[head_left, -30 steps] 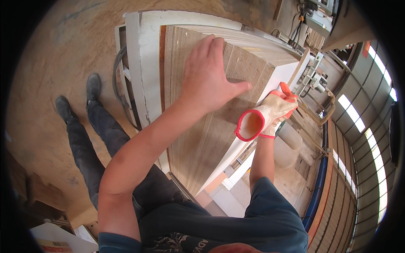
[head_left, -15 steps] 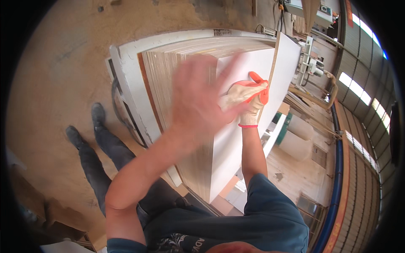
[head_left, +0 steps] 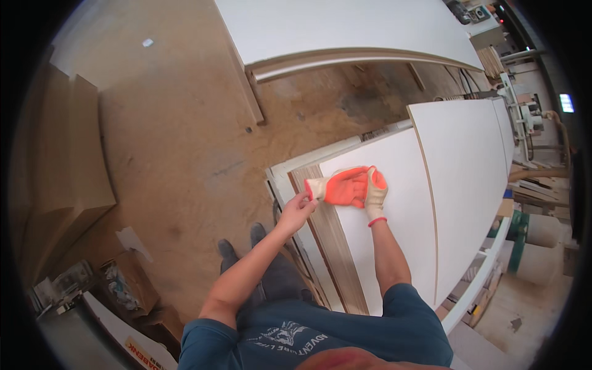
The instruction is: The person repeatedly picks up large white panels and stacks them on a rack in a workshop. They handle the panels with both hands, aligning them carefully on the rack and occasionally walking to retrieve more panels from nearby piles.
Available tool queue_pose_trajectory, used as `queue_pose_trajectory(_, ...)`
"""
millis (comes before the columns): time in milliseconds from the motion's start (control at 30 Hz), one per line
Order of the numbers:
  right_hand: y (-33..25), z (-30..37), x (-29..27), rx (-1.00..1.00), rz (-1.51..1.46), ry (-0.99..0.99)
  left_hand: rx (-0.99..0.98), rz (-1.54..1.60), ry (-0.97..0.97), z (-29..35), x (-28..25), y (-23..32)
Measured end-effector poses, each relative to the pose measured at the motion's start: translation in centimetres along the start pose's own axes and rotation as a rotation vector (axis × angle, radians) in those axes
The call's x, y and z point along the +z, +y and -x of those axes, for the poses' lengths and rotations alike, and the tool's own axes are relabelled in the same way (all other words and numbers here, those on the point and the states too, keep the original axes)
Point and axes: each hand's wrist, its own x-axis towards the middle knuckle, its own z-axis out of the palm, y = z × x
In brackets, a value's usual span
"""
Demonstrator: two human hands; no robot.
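Observation:
My bare left hand (head_left: 297,211) pinches the cuff of a loose work glove (head_left: 346,187), cream with an orange coated palm. My right hand (head_left: 376,192) wears a matching glove with a red-edged cuff and grips the loose glove near its finger end. The loose glove is stretched between both hands, palm side showing. Beneath them lies a stack of boards (head_left: 338,237) with a white top face (head_left: 394,259); layered edges show along its left side.
Another white board (head_left: 462,179) lies to the right, its edge raised. A large white panel (head_left: 345,24) stands across the far side on a frame. Brown sheets (head_left: 68,148) are at far left, and a carton (head_left: 126,280) with crumpled contents sits at lower left.
My left hand, earlier blurred with fingers spread, now holds the glove's cuff. The glove, bunched in my right hand before, is now spread out. The view has turned, showing more floor.

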Motion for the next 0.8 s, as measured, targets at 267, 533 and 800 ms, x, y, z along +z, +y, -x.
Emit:
queue_pose_trajectory(267, -2.7, 15.3, 8.7, 0.147, 0.047, -0.514, 0.007, 0.057, 0.133, 10.6, -13.8, 0.8)
queue_pose_trajectory(533, -7.2, 18.9, 20.0, 0.176, 0.126, -0.679, -0.218, 0.456, 0.31, 17.3, -22.6, 2.3)
queue_pose_trajectory(800, -8.1, 20.3, 38.1, -0.13, 0.468, -0.689, -0.028, 0.747, 0.488, 14.4, -36.6, -0.1)
